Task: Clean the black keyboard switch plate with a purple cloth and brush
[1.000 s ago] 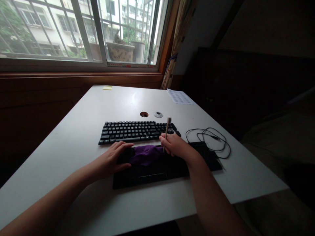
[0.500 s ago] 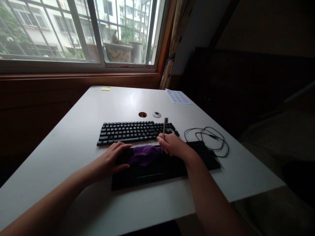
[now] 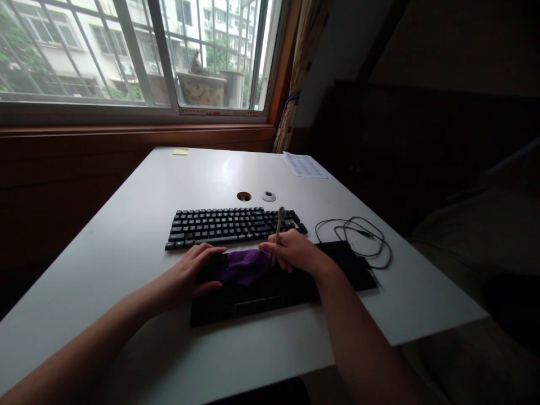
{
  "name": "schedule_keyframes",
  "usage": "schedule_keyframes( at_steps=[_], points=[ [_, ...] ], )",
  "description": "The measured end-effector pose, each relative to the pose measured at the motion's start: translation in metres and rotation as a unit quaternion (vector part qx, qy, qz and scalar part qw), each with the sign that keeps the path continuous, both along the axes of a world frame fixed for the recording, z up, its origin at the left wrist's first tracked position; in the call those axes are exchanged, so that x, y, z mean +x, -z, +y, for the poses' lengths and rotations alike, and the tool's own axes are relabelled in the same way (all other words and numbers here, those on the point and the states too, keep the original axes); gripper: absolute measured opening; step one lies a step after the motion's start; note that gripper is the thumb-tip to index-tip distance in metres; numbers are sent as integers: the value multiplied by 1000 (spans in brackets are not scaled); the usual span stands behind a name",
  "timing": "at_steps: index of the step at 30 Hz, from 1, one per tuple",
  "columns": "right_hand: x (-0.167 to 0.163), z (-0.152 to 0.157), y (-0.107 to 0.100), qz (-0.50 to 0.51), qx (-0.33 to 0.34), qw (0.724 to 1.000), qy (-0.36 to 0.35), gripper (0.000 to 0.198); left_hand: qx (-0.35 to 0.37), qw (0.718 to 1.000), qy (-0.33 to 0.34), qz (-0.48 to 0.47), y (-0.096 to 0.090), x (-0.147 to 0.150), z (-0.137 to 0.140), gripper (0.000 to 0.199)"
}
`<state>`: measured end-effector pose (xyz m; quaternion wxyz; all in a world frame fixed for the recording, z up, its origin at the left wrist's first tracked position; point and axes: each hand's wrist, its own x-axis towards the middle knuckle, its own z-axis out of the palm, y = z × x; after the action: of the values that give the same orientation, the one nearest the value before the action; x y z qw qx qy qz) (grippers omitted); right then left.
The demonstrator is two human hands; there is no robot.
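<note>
On the near part of the white desk, a black panel lies before a black keyboard; purple cloth crumpled on the panel, left of centre. Left hand: thumb and fingers spread over the panel's left end, fingertips just beside the cloth. Right hand: fingers closed round a slim brush, near-upright, lower end by the cloth's right edge. Black cable coiled to the right.
</note>
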<state>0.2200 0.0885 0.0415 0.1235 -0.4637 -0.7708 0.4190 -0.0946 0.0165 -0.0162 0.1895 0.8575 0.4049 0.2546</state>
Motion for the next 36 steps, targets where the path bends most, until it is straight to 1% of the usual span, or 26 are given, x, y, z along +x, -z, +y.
schedule_keyframes(
  at_steps=[4,7,13,17,20,23,26,30,33,36],
  points=[
    [5,1,-4,-51,37,998,24,46,0,1000,-2,2,1,-1,0,61],
    [6,2,-6,-74,47,996,27,45,2,1000,-3,2,1,0,0,60],
    [8,3,-5,-75,41,996,37,45,3,1000,-1,-7,0,0,0,60],
    [8,5,0,-60,24,995,74,44,1,1000,-1,-9,0,1,0,59],
    [5,7,3,-67,31,992,106,44,-4,1000,4,-5,-2,1,0,58],
    [3,8,3,-90,40,989,113,44,-8,1000,5,1,-2,1,0,59],
    [4,7,0,-91,33,990,100,43,-9,1000,3,7,-1,1,0,59],
    [12,8,-4,-64,27,997,38,38,-13,1000,2,6,0,1,-1,60],
    [20,10,-2,-52,22,998,31,30,-11,1000,-1,1,1,1,-1,63],
    [26,11,0,-41,21,999,18,29,-9,1000,-1,0,1,1,-1,65]
  ],
)
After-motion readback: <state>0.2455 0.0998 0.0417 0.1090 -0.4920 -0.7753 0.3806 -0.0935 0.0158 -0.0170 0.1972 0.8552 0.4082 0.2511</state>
